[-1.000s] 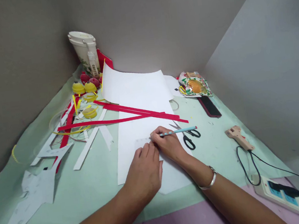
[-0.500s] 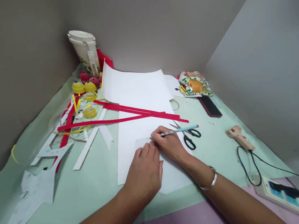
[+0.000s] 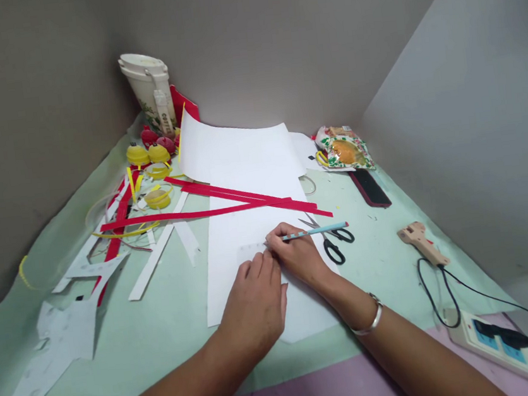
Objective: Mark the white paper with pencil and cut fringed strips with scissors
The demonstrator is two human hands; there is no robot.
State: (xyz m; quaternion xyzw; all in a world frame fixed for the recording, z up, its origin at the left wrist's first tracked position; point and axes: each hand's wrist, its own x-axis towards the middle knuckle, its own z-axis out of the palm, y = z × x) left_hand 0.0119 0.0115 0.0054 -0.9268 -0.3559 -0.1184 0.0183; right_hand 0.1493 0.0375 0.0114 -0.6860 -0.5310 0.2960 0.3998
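My right hand (image 3: 294, 252) grips a light-blue pencil (image 3: 315, 230) in a writing hold, its tip low over a white sheet (image 3: 227, 272). Beside it, my left hand (image 3: 256, 294) presses down with its fingers bent and close together, touching the right hand's fingers. Just beyond the left fingertips shows a faint, translucent strip with small marks (image 3: 247, 249), partly hidden by the hand; its kind is hard to tell. Black-handled scissors (image 3: 334, 252) lie right of my right hand, their blades partly behind the pencil. Red strips (image 3: 180, 216) cross the paper farther back.
At left lie white strips (image 3: 152, 261), cut paper (image 3: 69, 328) and yellow domed pieces (image 3: 157, 199). A white lidded cup (image 3: 147, 90) stands behind. Rightward are a patterned packet (image 3: 347, 150), a phone (image 3: 370, 189), a glue gun (image 3: 422, 243) and a power strip (image 3: 500, 349).
The pencil's far end has shifted very slightly left. Both hands stay in nearly the same place, and the other things have not moved.
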